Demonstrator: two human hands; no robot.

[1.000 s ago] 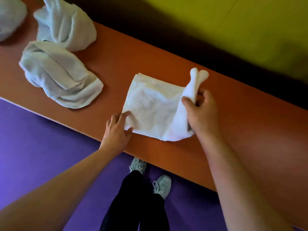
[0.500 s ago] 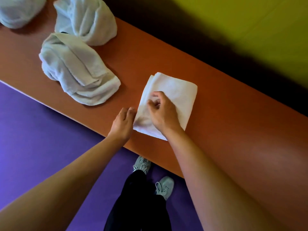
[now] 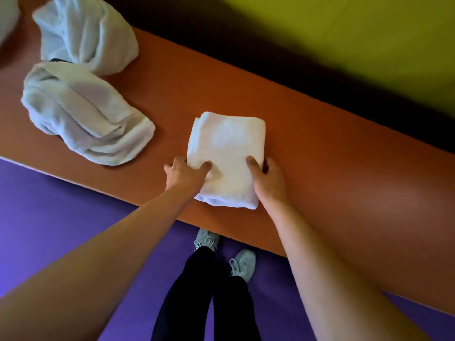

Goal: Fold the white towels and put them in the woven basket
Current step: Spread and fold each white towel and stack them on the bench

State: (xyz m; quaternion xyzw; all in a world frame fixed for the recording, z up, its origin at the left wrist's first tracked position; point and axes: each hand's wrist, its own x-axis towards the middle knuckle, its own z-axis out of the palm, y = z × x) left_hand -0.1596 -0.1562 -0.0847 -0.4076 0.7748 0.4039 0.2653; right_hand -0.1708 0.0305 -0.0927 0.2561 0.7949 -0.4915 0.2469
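- Towel (image 3: 227, 158), white, now folded into a compact rectangle; a second ago half open with its right flap lifted, half a second ago just closed under the right palm. Lies flat on the tabletop (image 3: 320, 153), held between both hands, close to the near edge.
- Folding of this piece judged finished; transfer to the woven basket next, though no basket in view.
- Left hand (image 3: 186, 174) clamped on the towel's near-left edge: thumb on top, fingers curled at the side, likely tucked under.
- Right hand (image 3: 267, 179) gripping the near-right edge the same way, thumb on the cloth, fingers wrapped round the side.
- Looks like a two-handed lift being set up, not more smoothing.
- Left of and beyond the left hand, well apart: crumpled towel (image 3: 83, 114), unfolded.
- Farther beyond that: second crumpled towel (image 3: 86, 30), touching or nearly touching the first; a sliver of a third heap (image 3: 7, 18) at the far-left corner.
- Several pieces left, so early in the task.
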